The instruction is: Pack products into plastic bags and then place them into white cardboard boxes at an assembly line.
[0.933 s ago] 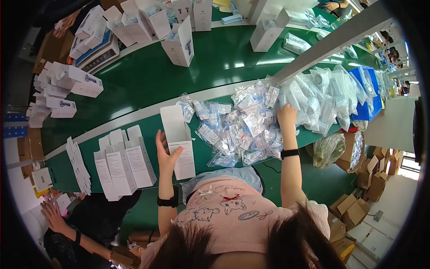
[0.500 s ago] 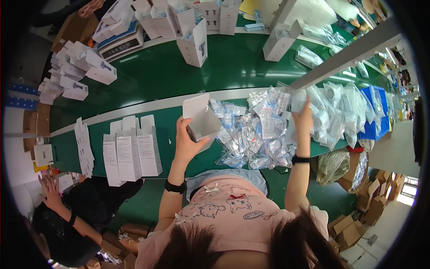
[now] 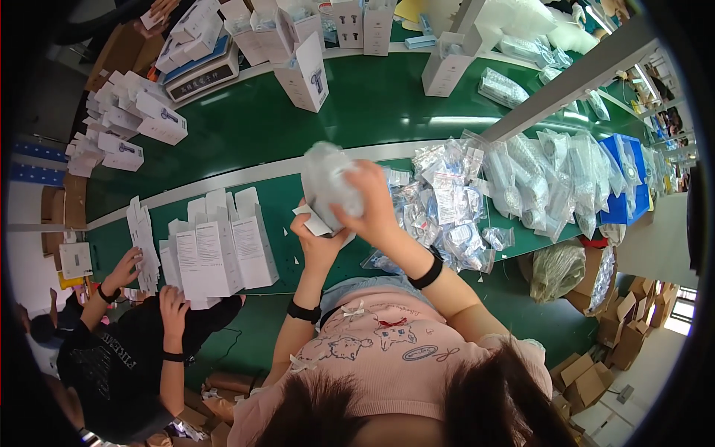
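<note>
My left hand (image 3: 322, 244) is wrapped round a white carton (image 3: 314, 221), which is mostly hidden behind my hands. Over the carton's top, my right hand (image 3: 369, 200) grips a clear plastic bag (image 3: 325, 167) with a pale item inside, blurred by motion. How far the bag reaches into the carton I cannot tell. Just right of my hands lies a pile of small clear bags (image 3: 447, 205) with blue and silver contents. Beyond that pile are several larger bags of wrapped items (image 3: 532, 186). Open white cartons (image 3: 212, 257) stand in a row to the left.
A co-worker's hand (image 3: 175, 304) touches the carton row; their other hand is by flattened cartons (image 3: 141, 223). Filled cartons (image 3: 304, 74) stand on the green belt (image 3: 231, 134) at the back. A blue bin (image 3: 629, 175) sits far right, and a metal post (image 3: 573, 86) slants over the belt.
My right hand has come left from the larger bags and now holds one over the carton. The co-worker's hands have reached to the cartons. Cartons on the belt have shifted slightly left.
</note>
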Available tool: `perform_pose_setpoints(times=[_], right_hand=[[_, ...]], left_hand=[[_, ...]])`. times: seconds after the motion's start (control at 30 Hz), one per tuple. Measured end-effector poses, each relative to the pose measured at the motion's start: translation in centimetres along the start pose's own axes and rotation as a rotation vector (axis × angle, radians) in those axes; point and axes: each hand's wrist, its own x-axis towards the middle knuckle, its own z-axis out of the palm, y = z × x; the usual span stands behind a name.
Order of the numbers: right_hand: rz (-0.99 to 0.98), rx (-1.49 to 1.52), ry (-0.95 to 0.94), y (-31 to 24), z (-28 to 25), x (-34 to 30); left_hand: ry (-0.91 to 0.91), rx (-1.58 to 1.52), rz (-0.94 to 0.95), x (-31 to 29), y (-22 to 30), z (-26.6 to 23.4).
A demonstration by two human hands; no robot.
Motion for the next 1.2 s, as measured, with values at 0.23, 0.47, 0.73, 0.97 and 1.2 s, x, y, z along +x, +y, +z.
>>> perform_pose_setpoints(times=[0.23,0.47,0.73,0.97,1.2], right_hand=[[0.129,0.045,-0.269,7.3,-4.7,-1.2],[0.116,-0.862,-0.509,18.8,-10.5,2.1],[-0.333,-0.581,-0.596,14.6,-11.7,4.1],[-0.161,-0.314,-0.262,7.9,-9.9,5.3],[0.483,0.613,-0.297,0.3,-5.0,4.7]], left_hand=[[0.011,-0.111,0.112,-1.4,-2.8,-1.2],[-0.136,-0.048,0.021,-1.2,-1.7,-3.5],[-0.174,0.100,0.128,1.2,2.3,-5.2],[-0.076,0.104,-0.110,2.3,3.7,-4.9],[-0.007,0.128,-0.148,3.8,2.8,-4.4]])
